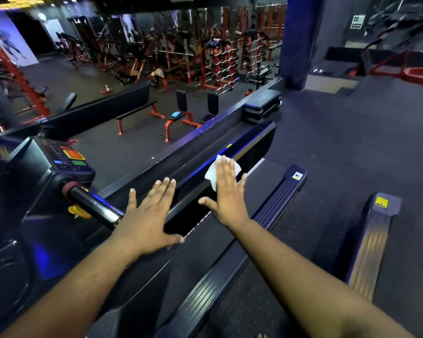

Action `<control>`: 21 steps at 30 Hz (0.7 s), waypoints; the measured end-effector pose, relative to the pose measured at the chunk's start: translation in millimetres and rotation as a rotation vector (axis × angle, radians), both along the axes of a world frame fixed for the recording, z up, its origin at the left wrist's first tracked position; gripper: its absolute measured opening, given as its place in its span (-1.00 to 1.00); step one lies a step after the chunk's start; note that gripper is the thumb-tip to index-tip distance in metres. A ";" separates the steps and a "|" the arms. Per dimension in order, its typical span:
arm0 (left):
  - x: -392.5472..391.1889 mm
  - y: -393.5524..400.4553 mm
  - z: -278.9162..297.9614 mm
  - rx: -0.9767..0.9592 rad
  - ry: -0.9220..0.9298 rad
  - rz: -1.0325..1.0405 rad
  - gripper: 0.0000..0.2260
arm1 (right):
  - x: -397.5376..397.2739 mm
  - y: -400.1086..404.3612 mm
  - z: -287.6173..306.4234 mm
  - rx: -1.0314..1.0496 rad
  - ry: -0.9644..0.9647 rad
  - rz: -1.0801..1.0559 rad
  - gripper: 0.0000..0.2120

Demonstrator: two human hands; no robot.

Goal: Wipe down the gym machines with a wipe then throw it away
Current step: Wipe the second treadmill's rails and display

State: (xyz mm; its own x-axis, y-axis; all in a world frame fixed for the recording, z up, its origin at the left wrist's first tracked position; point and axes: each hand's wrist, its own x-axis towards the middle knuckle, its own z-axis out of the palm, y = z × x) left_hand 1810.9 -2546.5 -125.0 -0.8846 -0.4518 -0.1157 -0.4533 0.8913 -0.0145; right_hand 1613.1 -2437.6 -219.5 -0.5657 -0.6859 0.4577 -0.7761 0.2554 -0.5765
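A white wipe [211, 175] lies on the long black top of a treadmill's front cover [249, 140], which carries a blue light strip. My right hand [227, 191] presses flat on the wipe with the fingers spread, so only the wipe's left and far edges show. My left hand [149, 215] rests flat and spread on the same cover a little nearer to me, holding nothing. The treadmill's console [64, 154] with orange, green and blue buttons sits at the left, with a black handlebar [93, 208] running out from it.
The treadmill belt [261, 189] and its ribbed side rail [274, 206] run below my arms. A second treadmill's rail [371, 242] stands at the right. Beyond the cover, a lower floor holds red benches [178, 118], weight racks [222, 62] and stacked step platforms [261, 106].
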 end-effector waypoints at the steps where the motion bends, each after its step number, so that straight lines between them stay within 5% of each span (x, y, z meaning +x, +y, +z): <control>1: -3.8 -0.2 -0.2 -0.001 0.000 -0.002 0.19 | 3.2 -0.8 -0.8 0.001 0.004 0.025 0.20; 5: -26.9 -2.0 -3.6 -0.035 -0.007 -0.026 0.09 | 39.3 8.3 -33.0 0.030 0.233 0.286 0.26; 8: -45.1 0.0 -3.0 -0.060 -0.014 -0.048 0.06 | 5.7 8.9 -50.1 0.012 0.370 0.221 0.13; 12: -77.6 4.9 1.4 -0.092 -0.025 -0.069 0.03 | -88.8 6.1 -6.7 0.054 0.026 -0.027 0.03; 17: -123.8 12.2 -0.9 -0.077 -0.002 -0.060 0.01 | -186.8 13.9 32.4 0.197 -0.014 -0.104 -0.04; 21: -136.2 9.6 -1.9 -0.040 0.027 -0.048 0.00 | -203.2 7.3 24.3 0.031 -0.284 -0.148 0.03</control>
